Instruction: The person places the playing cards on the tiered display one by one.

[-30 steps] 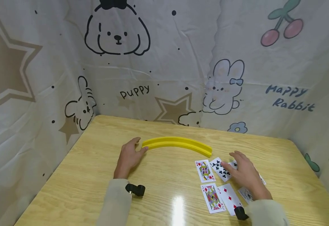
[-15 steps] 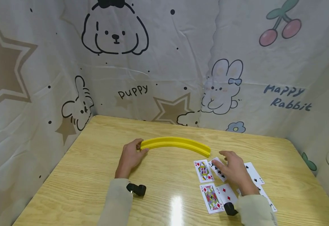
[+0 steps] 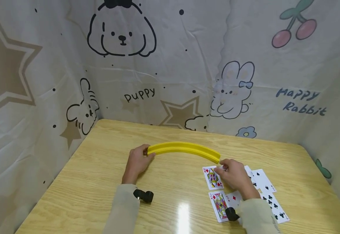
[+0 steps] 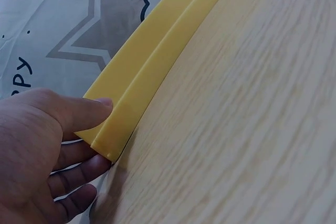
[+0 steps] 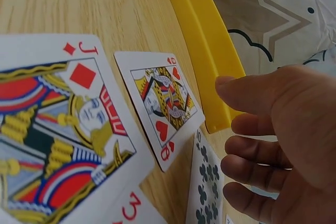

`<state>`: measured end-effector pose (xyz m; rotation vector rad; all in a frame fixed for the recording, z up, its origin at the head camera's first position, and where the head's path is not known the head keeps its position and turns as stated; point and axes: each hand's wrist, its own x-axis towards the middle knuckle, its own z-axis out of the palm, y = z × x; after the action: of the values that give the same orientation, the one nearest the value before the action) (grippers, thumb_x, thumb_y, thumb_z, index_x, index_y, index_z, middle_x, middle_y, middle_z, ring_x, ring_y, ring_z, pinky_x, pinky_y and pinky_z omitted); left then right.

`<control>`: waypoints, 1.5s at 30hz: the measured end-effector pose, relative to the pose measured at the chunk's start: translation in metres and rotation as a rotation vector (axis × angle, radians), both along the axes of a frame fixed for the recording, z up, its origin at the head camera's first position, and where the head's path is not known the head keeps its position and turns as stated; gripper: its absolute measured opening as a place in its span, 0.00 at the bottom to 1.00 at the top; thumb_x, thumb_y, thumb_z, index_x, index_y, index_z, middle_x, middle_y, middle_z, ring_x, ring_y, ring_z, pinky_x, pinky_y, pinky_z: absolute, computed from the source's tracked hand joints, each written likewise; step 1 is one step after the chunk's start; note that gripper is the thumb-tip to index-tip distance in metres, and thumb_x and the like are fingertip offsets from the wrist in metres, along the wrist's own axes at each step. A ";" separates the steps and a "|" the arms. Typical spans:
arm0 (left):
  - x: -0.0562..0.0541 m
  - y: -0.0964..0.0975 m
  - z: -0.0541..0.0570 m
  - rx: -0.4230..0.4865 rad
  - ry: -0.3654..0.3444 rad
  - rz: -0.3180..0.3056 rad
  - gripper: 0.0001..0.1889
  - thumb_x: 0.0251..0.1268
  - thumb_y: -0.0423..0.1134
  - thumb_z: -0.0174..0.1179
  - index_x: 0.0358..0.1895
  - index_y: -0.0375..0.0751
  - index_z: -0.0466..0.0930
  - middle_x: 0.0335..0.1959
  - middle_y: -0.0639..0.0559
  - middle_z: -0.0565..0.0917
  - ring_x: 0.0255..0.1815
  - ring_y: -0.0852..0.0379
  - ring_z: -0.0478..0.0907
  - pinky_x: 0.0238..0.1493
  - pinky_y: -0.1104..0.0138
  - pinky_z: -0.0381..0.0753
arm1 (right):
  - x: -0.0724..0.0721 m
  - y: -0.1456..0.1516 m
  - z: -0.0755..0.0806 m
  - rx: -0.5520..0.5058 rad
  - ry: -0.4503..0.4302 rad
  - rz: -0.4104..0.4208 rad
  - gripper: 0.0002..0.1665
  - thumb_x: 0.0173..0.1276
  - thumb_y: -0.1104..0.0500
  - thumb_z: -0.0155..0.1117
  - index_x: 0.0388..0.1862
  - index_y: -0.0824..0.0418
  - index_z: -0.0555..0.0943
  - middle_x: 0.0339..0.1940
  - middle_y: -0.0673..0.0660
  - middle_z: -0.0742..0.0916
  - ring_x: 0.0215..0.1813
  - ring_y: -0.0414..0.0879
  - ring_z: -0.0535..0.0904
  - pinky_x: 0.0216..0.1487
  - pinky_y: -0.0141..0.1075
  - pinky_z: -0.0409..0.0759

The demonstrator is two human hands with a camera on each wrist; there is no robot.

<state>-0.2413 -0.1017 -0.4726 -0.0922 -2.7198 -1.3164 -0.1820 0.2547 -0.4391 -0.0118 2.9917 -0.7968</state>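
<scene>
A curved yellow playing-card holder (image 3: 184, 147) lies across the wooden table. At its left end my left hand (image 3: 137, 162) pinches it, the thumb (image 4: 97, 111) on the front face and fingers behind and below the end. My right hand (image 3: 234, 175) is right at the other end, fingers loosely bent; its thumb (image 5: 247, 92) overlaps the holder in the right wrist view. Below that hand lie the queen of hearts (image 3: 212, 178), a ten of clubs (image 5: 202, 187) partly covered, the jack of diamonds (image 3: 219, 204) and a three of diamonds (image 3: 233, 197).
More black-suit cards lie right of the right hand, including a spade card (image 3: 264, 180) and a club card (image 3: 275, 208). A printed cloth (image 3: 170, 65) hangs behind and beside the wooden table (image 3: 85, 195). Black wrist cameras sit on both sleeves.
My right hand has moved left from over the cards to the holder's right end, uncovering cards on the right. My left hand has closed in on the holder's left end.
</scene>
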 end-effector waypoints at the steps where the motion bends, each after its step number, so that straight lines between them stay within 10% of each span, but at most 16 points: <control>1: 0.000 0.000 -0.001 -0.005 0.001 0.004 0.18 0.65 0.39 0.69 0.56 0.37 0.83 0.42 0.47 0.84 0.42 0.52 0.78 0.48 0.57 0.79 | 0.000 -0.001 -0.001 0.001 -0.011 -0.003 0.30 0.67 0.49 0.70 0.58 0.70 0.80 0.42 0.58 0.84 0.39 0.50 0.75 0.44 0.47 0.78; 33: -0.002 0.000 -0.002 -0.006 0.017 0.021 0.19 0.64 0.34 0.69 0.57 0.35 0.82 0.46 0.44 0.86 0.45 0.51 0.82 0.49 0.57 0.82 | -0.012 -0.015 -0.006 0.072 -0.109 -0.005 0.24 0.64 0.50 0.73 0.49 0.67 0.84 0.24 0.53 0.76 0.27 0.47 0.70 0.28 0.38 0.67; 45: -0.003 0.001 -0.003 -0.008 0.006 0.021 0.19 0.63 0.33 0.70 0.57 0.35 0.82 0.47 0.44 0.86 0.47 0.51 0.82 0.50 0.58 0.81 | -0.013 -0.017 -0.007 0.021 -0.134 -0.047 0.19 0.65 0.56 0.73 0.48 0.68 0.82 0.33 0.54 0.81 0.33 0.48 0.74 0.38 0.42 0.76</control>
<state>-0.2442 -0.1012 -0.4752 -0.0678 -2.7130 -1.2977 -0.1954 0.2374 -0.4458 0.1083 2.8835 -0.7391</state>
